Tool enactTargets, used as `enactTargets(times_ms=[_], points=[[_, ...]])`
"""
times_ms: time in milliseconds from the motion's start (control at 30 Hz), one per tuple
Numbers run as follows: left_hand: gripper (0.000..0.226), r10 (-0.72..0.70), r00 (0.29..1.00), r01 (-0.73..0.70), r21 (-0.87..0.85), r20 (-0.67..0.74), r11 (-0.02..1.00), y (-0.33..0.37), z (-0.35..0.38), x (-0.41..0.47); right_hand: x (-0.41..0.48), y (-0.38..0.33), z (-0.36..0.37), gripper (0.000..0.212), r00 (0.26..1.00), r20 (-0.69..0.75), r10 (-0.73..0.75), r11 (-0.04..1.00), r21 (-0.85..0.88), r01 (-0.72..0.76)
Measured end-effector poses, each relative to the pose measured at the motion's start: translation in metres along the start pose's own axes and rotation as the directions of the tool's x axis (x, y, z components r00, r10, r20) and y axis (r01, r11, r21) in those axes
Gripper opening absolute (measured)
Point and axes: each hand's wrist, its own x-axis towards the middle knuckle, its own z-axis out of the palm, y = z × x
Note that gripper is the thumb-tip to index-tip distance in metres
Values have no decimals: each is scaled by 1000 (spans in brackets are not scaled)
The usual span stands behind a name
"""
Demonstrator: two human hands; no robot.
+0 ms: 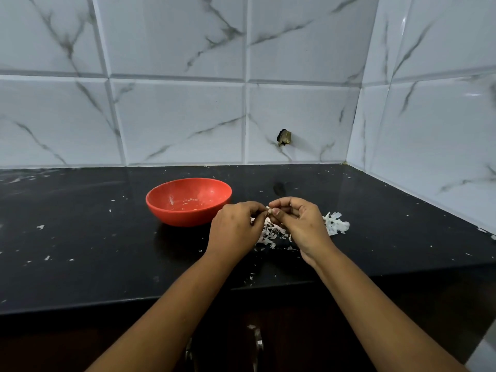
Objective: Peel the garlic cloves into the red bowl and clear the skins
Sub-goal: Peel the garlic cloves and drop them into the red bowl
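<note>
Head view. Fingers (256,209) of left hand (236,224) and right hand (298,221) curled in, tips pinching one small garlic clove (269,209) between them, above the loose skins (336,224) near the middle of the black tabletop (80,237). Red bowl (188,218) just beside the left hand, with only small bits visible inside. For a clean peel, probably best: steady with the left, pull skin off with the right, drop skins onto the one heap.
</note>
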Motion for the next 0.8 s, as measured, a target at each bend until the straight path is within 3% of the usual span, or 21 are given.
enactTargets(times_ms=[300, 400, 633, 733, 800], points=[[22, 12, 1000, -9, 128, -27, 992, 5, -1, -3, -2, 0, 2, 18, 994, -18, -104, 985, -143, 100], [26, 47, 999, -44, 244, -8, 969, 8, -2, -3, -3, 2, 2, 19, 991, -14, -130, 971, -205, 124], [19, 90, 996, -77, 353, -21, 933, 15, -3, -7, -5, 1, 6, 23, 987, 31, -156, 942, -296, 159], [21, 53, 999, -49, 342, -3, 938, 16, -5, -7, -6, -1, 5, 21, 991, 39, -124, 954, -271, 130], [24, 30, 999, -23, 284, -22, 959, 14, -6, -5, -6, -1, 4, 21, 996, 49, -78, 982, -166, 85]])
